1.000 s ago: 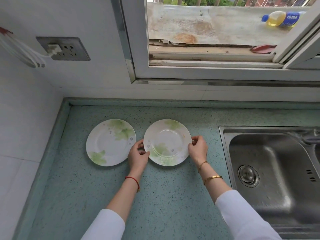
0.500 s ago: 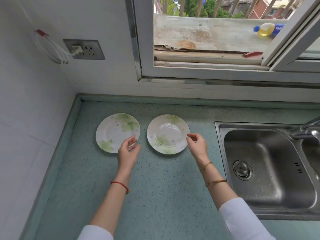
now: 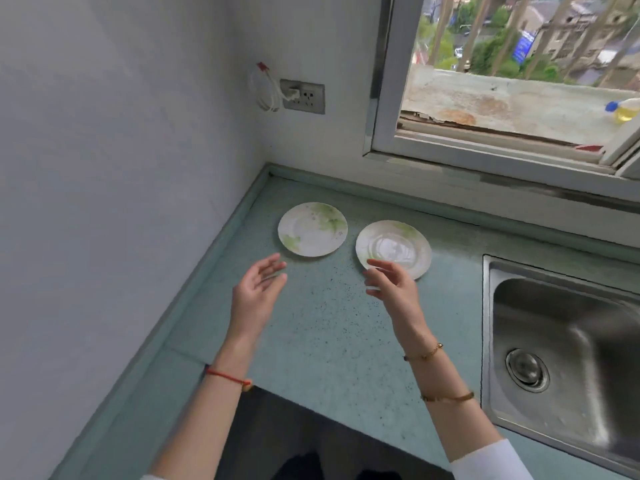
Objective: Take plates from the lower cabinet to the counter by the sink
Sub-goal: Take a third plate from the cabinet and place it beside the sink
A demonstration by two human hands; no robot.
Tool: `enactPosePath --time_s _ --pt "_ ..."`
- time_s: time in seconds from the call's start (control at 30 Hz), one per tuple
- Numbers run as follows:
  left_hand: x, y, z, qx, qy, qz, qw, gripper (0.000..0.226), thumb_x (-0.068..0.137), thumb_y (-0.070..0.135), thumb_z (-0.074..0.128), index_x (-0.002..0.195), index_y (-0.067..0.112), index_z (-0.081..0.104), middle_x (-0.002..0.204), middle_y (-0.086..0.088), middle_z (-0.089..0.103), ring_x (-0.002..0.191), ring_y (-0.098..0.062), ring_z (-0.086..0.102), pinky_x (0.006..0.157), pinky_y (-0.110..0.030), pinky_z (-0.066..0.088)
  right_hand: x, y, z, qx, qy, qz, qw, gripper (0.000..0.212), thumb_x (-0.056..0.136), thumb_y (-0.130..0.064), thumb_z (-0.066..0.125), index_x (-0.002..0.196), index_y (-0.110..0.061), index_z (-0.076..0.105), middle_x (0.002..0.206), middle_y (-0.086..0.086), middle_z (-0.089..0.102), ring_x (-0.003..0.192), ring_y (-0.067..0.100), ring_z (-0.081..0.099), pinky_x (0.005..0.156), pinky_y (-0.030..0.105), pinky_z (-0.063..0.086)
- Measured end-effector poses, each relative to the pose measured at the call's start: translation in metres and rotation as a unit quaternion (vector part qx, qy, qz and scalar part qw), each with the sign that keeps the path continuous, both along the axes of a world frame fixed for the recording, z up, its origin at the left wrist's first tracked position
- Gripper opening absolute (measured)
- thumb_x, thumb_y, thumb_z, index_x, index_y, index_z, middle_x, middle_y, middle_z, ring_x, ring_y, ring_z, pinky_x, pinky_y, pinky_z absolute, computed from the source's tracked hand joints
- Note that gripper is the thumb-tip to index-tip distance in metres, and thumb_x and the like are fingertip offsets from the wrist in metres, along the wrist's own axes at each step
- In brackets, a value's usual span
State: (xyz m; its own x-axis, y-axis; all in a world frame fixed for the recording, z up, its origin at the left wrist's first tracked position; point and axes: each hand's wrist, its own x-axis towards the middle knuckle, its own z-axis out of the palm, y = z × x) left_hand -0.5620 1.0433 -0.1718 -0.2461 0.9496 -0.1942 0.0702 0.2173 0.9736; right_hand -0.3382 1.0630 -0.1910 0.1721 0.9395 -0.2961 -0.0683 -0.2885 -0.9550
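Two white plates with green leaf prints lie flat side by side on the green speckled counter [image 3: 318, 327]. The left plate [image 3: 311, 229] sits near the corner wall; the right plate [image 3: 394, 245] lies closer to the sink. My left hand [image 3: 258, 292] hovers open above the counter, just in front of the left plate and holding nothing. My right hand [image 3: 393, 285] is open too, fingers spread over the near rim of the right plate, not gripping it.
A steel sink [image 3: 568, 348] fills the right side. A wall socket [image 3: 303, 96] with a white cable hangs above the counter's corner. An open window [image 3: 512, 98] has a bottle [image 3: 623, 110] on its outer ledge. The counter's front edge [image 3: 311, 403] drops to dark floor.
Both hands let go of the right plate and drew back towards me. The view has swung left and pulled away, showing the counter's front edge.
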Motion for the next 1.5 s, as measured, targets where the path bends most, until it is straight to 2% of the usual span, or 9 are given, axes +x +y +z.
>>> enactPosePath --time_s 0.33,0.47,0.57,0.7,0.87,0.97,1.1,1.27,1.5 --pt "0.018 -0.194 0.024 0.057 -0.037 0.226 0.972 0.026 0.1 0.015 0.054 0.124 0.018 0.064 0.121 -0.004 0.07 0.112 -0.02 0.066 0.101 -0.038 0.05 -0.023 -0.102 0.041 0.067 0.013 0.233 0.97 0.023 0.1 -0.017 0.051 0.117 -0.01 0.065 0.105 0.008 0.069 0.098 0.021 0.065 0.085 0.033 0.055" --pt "0.042 -0.277 0.02 0.074 -0.02 0.288 0.955 0.027 0.103 0.022 0.05 0.126 0.027 0.063 0.129 0.005 0.067 0.121 -0.011 0.062 0.104 -0.03 0.047 -0.031 -0.154 0.042 0.08 0.006 0.325 0.942 0.028 0.103 -0.019 0.046 0.122 -0.007 0.062 0.114 0.012 0.068 0.103 0.024 0.064 0.088 0.034 0.053" --pt "0.059 -0.334 0.021 0.071 -0.022 0.362 0.929 0.029 0.103 0.021 0.049 0.129 0.024 0.062 0.13 0.005 0.066 0.123 -0.009 0.061 0.108 -0.032 0.046 -0.042 -0.191 0.041 0.076 0.005 0.383 0.921 0.028 0.103 -0.019 0.045 0.122 -0.008 0.063 0.116 0.01 0.068 0.103 0.02 0.064 0.088 0.032 0.052" --pt "0.077 -0.422 0.028 0.07 -0.018 0.469 0.88 0.031 0.103 0.02 0.05 0.132 0.021 0.061 0.131 0.003 0.066 0.123 -0.011 0.061 0.11 -0.037 0.045 -0.064 -0.257 0.036 0.072 0.008 0.478 0.876 0.026 0.102 -0.02 0.046 0.119 -0.015 0.065 0.113 0.003 0.07 0.101 0.013 0.063 0.086 0.025 0.051" --pt "0.101 -0.538 0.032 0.078 -0.004 0.585 0.807 0.033 0.103 0.022 0.05 0.135 0.022 0.059 0.132 0.007 0.066 0.123 -0.006 0.061 0.11 -0.034 0.045 -0.092 -0.351 0.036 0.064 0.015 0.586 0.808 0.024 0.1 -0.025 0.051 0.116 -0.018 0.068 0.11 -0.003 0.072 0.109 0.011 0.064 0.097 0.033 0.048" --pt "0.122 -0.606 0.034 0.085 0.004 0.652 0.753 0.032 0.103 0.024 0.051 0.133 0.024 0.061 0.131 0.008 0.066 0.122 -0.005 0.061 0.109 -0.033 0.046 -0.106 -0.416 0.039 0.068 0.016 0.648 0.758 0.023 0.1 -0.025 0.051 0.113 -0.018 0.068 0.106 -0.006 0.073 0.11 0.013 0.064 0.103 0.037 0.046" --pt "0.151 -0.699 0.033 0.087 0.009 0.734 0.674 0.032 0.102 0.02 0.051 0.132 0.02 0.061 0.132 0.003 0.066 0.122 -0.009 0.061 0.109 -0.036 0.046 -0.118 -0.512 0.043 0.065 0.031 0.726 0.684 0.02 0.102 -0.023 0.047 0.109 -0.022 0.067 0.101 -0.009 0.07 0.102 0.012 0.061 0.097 0.035 0.048" --pt "0.199 -0.819 0.032 0.082 0.027 0.8 0.594 0.026 0.101 0.019 0.053 0.125 0.024 0.063 0.128 0.004 0.068 0.122 -0.011 0.062 0.104 -0.032 0.048 -0.11 -0.642 0.045 0.055 0.047 0.788 0.612 0.021 0.102 -0.02 0.046 0.109 -0.021 0.066 0.099 -0.009 0.069 0.099 0.011 0.059 0.091 0.031 0.047" --pt "0.264 -0.951 0.04 0.078 0.035 0.85 0.52 0.028 0.089 0.03 0.06 0.116 0.033 0.066 0.129 0.003 0.068 0.123 -0.012 0.061 0.106 -0.033 0.047 -0.079 -0.796 0.041 0.04 0.059 0.834 0.547 0.026 0.102 -0.019 0.045 0.116 -0.013 0.067 0.105 -0.001 0.068 0.102 0.013 0.059 0.089 0.03 0.048"
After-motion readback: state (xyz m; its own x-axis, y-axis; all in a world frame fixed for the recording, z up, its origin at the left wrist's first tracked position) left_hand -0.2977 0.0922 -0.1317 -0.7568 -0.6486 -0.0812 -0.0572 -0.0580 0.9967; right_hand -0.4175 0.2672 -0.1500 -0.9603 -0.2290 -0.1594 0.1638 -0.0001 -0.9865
